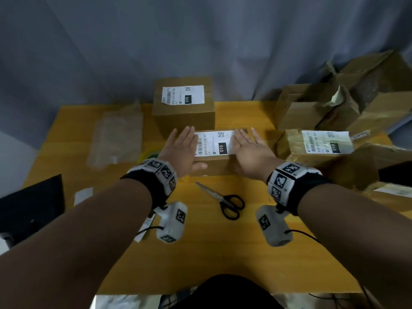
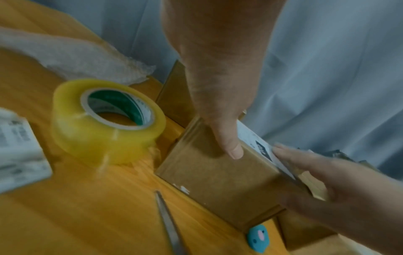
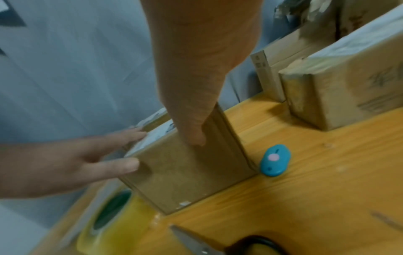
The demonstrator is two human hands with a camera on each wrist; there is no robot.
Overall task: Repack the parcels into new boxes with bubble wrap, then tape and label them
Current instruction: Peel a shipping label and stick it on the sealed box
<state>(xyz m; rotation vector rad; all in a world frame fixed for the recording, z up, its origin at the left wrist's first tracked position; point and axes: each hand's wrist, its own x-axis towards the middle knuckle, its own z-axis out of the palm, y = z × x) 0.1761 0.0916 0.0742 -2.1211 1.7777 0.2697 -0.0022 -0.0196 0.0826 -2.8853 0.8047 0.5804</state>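
Note:
A small brown box (image 1: 214, 167) stands mid-table, with a white shipping label (image 1: 214, 143) on its top. My left hand (image 1: 181, 150) lies flat on the label's left end, fingers straight, and its thumb (image 2: 233, 148) hangs over the box's front face (image 2: 218, 186). My right hand (image 1: 250, 150) lies flat on the label's right end, with its thumb (image 3: 195, 136) down the front face (image 3: 185, 179). Neither hand holds anything.
A taller labelled box (image 1: 184, 112) stands right behind. Bubble wrap (image 1: 116, 137) and a tape roll (image 2: 106, 124) lie to the left. Scissors (image 1: 225, 201) are in front, and a blue cutter (image 3: 275, 160) sits at the box's right corner. A worn labelled parcel (image 1: 316, 146) and piled old boxes (image 1: 356, 103) fill the right.

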